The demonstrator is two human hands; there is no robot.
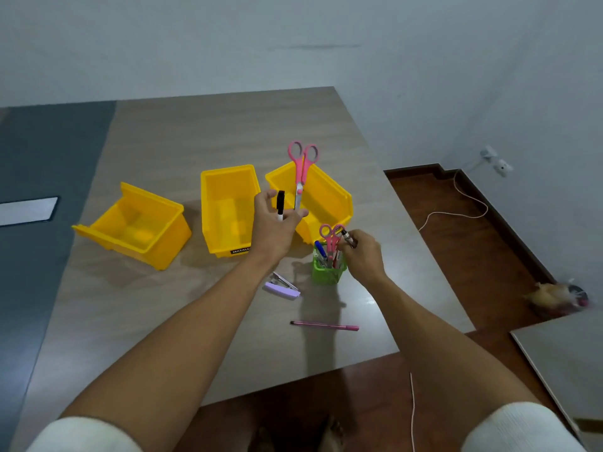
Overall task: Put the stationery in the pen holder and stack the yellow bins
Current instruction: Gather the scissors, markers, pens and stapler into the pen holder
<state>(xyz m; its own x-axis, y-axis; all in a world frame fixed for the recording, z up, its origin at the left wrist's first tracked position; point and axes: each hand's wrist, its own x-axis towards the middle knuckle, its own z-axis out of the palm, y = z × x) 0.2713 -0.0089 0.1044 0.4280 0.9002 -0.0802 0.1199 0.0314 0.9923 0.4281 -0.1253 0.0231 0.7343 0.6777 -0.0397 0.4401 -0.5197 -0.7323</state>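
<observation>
Three yellow bins stand apart on the table: a left bin (137,228), a middle bin (225,207) and a right bin (321,197). My left hand (275,226) is raised in front of the middle and right bins, gripping pink scissors (301,168) by the blades, handles up, together with a black marker (280,203). My right hand (362,256) holds a dark pen (348,238) over the green pen holder (326,270), which contains a second pair of pink scissors (330,236) and several pens. A lilac stapler (282,286) and a pink pen (324,326) lie on the table.
The grey table (163,151) ends close to the right of the pen holder, with wooden floor (456,230) and a white cable (456,203) beyond. A second tabletop corner (561,350) is at the lower right. A dark strip (42,151) borders the table's left.
</observation>
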